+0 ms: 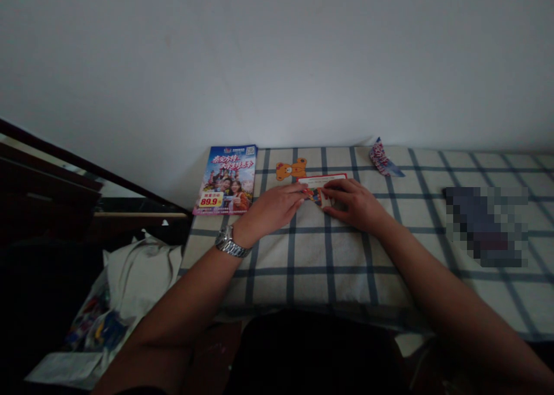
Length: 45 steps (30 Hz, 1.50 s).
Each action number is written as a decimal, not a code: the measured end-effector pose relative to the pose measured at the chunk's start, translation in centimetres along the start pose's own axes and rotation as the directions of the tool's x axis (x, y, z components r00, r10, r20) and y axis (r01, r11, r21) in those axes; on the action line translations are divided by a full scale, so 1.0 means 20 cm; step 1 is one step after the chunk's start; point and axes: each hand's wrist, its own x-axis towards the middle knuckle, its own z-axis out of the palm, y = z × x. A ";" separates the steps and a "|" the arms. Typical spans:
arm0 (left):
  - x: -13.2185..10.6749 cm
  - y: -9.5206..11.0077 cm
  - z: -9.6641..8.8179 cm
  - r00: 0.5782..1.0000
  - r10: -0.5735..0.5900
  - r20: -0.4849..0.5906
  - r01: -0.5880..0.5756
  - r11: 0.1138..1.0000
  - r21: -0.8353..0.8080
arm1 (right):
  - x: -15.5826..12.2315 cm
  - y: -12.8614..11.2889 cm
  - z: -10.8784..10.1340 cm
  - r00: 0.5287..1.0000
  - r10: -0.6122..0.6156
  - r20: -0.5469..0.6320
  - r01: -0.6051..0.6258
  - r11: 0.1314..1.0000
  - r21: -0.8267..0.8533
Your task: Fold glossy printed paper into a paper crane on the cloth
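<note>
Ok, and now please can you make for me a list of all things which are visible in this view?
travel brochure: one, blue and pink, far left of cloth
bear-shaped cut-out: one, orange, beside brochure
card: one, white with red border, under both hands
crumpled wrapper: one, red and white, far edge of cloth
blurred object: one, dark, right side of cloth
checked cloth: one, cream with blue lines, under these things
wall: one, white, behind cloth
fabric bundle: one, white, left of cloth
wristwatch: one, silver, left wrist
left hand: one, on card
right hand: one, on card

Smooth paper card, glossy paper brochure, matt checked cloth.
</note>
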 end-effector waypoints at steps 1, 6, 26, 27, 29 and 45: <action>0.00 -0.01 0.00 1.000 -0.012 -0.003 0.012 1.000 -0.007 | 0.00 0.00 0.00 1.000 -0.001 0.001 0.001 1.000 -0.003; -0.01 -0.02 0.02 0.999 -0.042 -0.006 0.042 0.999 -0.008 | -0.01 0.01 0.01 1.000 -0.016 -0.010 0.016 1.000 -0.001; 0.00 0.00 0.01 0.998 -0.056 -0.037 0.061 0.990 0.130 | 0.00 0.00 0.01 1.000 -0.006 0.000 0.006 1.000 0.000; 0.00 0.00 0.01 0.997 -0.057 -0.051 0.063 0.989 0.134 | 0.00 0.00 0.01 1.000 -0.003 0.001 0.003 1.000 0.005; 0.00 0.01 0.00 0.996 -0.060 -0.061 0.068 0.988 0.138 | 0.00 0.00 0.01 1.000 0.002 0.005 -0.002 1.000 0.012; 0.03 0.02 0.00 0.963 -0.234 -0.131 0.233 0.972 -0.017 | 0.00 -0.01 0.00 1.000 0.010 -0.003 -0.010 0.999 0.035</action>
